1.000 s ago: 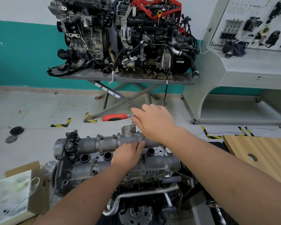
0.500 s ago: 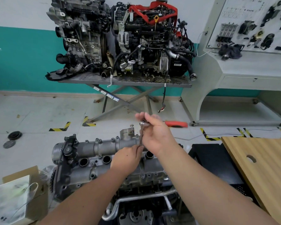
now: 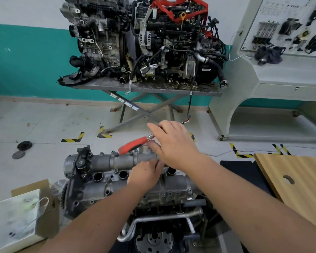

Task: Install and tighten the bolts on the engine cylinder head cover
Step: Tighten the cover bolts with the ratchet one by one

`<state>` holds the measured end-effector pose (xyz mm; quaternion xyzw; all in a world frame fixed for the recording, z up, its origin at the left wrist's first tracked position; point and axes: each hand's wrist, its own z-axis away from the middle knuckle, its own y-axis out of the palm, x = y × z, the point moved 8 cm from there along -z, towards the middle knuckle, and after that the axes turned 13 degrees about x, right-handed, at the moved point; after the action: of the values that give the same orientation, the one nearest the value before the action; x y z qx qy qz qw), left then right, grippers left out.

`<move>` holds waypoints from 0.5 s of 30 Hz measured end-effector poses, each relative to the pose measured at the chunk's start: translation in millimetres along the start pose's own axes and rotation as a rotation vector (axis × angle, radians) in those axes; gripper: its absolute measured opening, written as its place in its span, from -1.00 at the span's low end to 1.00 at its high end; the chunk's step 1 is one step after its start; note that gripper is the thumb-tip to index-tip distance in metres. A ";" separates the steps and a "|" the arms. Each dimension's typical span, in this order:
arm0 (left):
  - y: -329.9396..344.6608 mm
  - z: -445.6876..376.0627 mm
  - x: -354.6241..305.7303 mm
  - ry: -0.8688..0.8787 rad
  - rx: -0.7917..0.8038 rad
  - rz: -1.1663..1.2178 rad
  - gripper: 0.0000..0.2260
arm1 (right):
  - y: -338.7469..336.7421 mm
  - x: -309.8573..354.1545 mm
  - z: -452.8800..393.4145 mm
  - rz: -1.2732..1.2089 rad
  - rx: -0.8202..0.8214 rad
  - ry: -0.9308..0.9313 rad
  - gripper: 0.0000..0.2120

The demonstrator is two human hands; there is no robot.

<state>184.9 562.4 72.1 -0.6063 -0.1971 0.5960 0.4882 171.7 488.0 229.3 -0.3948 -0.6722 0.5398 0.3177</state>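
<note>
Gripping the metal end of a ratchet [image 3: 135,144], the right hand [image 3: 173,143] is hovering over the far side of the cover [image 3: 102,162], its fingers curled round the tool's head while the red handle is pointing left and slightly down across the rear cam housing. The left hand [image 3: 144,175] is lying on the cover's middle, fingers bent down toward the spot beneath the ratchet; what they are holding, if anything, is hidden, so its grip cannot be told. The cover is sitting low in the centre on top of an engine, grey cast metal, dull and grimy, with round dark plug wells [image 3: 123,174] in a row and small bolts [image 3: 189,191] dotted along its edges. Writing is showing only as small white labels on a leg of the steel stand [image 3: 146,87] behind, too blurred to read. Two engines [image 3: 144,42] are resting on that stand. A wooden board [image 3: 299,179] is lying at the right, a cardboard box [image 3: 16,216] at the lower left.
</note>
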 end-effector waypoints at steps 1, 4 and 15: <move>-0.5 0.3 0.3 -0.001 -0.003 0.020 -0.63 | 1.2 1.5 -2.2 0.035 0.094 -0.004 -0.47; -2.4 1.7 1.1 0.001 -0.027 0.050 -0.61 | -0.4 6.5 -8.8 0.091 0.216 -0.012 -0.53; -3.2 4.7 -6.8 0.090 -0.075 -0.074 -0.65 | 37.7 -12.8 2.9 -2.020 0.172 0.566 -0.87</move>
<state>180.2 559.9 79.2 -0.6425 -0.2196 0.5420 0.4952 182.5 479.4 191.9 0.2611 -0.5498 -0.0417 0.7924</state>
